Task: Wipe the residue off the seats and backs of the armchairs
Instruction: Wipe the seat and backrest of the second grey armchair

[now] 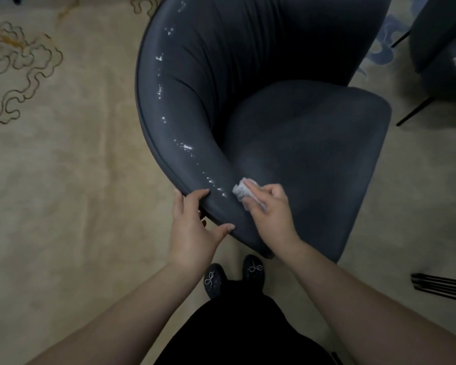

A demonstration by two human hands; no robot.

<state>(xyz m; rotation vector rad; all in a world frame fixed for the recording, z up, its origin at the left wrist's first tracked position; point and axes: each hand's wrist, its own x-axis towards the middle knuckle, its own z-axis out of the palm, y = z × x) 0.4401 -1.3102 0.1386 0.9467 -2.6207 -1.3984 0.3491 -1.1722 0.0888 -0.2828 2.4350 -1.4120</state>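
Several white residue flecks [187,147] trail beyond my right hand [270,206], fingers pinching the crumpled wipe [241,190]; left hand [195,222] grips the armchair [300,143] rim. Dragging could smear them into the upholstery.

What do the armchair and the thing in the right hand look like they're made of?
Armchair: probably smooth dark grey fabric or faux leather; matte with a faint sheen, gathered folds on the back. Wipe in the right hand: looks like a crumpled white paper towel or thin cloth, dimpled texture.
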